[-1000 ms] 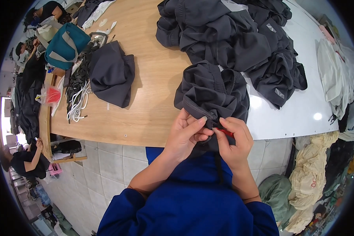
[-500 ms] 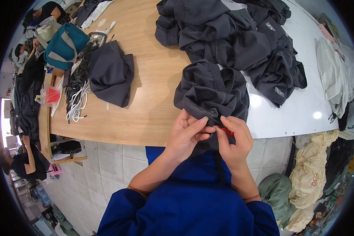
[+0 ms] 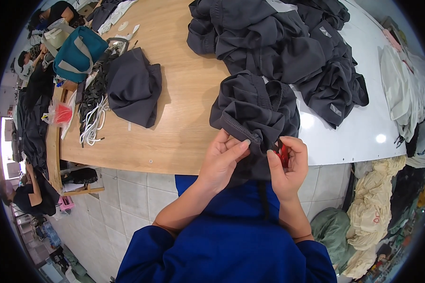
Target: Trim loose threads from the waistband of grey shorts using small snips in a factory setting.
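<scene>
A bunched dark grey garment (image 3: 257,104) with gathered elastic and a stitched hem lies at the table's front edge, part of it hanging over. My left hand (image 3: 224,158) is closed on the hem, pinching the fabric between thumb and fingers. In my right hand (image 3: 288,172) is a pair of small red-handled thread snips (image 3: 283,154), mostly hidden by the fingers. The right thumb is close to the fabric, just right of the hem; whether it touches cannot be made out.
More dark grey garments (image 3: 278,47) are heaped behind. A folded dark piece (image 3: 134,89) lies left, beside white cords (image 3: 94,122) and a teal bag (image 3: 80,54). Cream cloth (image 3: 373,203) is piled on the right. Other people (image 3: 30,191) are at the far left.
My right hand has drawn away to the right from the left fingertips with the red snips, which show more now. My left hand keeps its pinch on the hem.
</scene>
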A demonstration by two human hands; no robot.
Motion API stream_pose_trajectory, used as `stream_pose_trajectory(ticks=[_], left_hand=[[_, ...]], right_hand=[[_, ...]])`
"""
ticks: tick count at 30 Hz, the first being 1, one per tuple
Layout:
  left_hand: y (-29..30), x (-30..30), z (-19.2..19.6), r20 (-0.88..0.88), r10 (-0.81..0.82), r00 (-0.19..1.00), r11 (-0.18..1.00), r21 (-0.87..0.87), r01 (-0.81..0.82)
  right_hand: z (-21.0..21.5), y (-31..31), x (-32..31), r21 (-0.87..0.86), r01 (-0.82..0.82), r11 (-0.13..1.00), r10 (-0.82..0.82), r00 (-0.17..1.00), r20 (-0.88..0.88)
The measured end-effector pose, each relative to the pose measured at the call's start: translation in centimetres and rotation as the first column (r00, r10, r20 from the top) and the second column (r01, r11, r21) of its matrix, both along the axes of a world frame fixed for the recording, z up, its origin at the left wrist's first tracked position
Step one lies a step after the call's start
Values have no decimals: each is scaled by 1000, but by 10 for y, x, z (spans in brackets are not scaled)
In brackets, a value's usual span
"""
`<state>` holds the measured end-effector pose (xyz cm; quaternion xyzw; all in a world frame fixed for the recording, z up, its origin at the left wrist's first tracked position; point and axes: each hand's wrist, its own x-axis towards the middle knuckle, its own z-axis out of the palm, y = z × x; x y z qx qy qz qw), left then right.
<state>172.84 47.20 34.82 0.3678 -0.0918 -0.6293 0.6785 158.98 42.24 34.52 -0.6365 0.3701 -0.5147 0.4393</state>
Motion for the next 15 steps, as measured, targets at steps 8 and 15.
stream_pose_trajectory(ticks=[8,15], left_hand=[[4,6,-4,-102,-107,989,994,-18,106],[4,10,-9,-90,-81,993,996,-47,77]], right_hand=[[8,-3,4,112,-226,968,241,960,-146],[4,-1,4,127,-91,988,93,996,-8]])
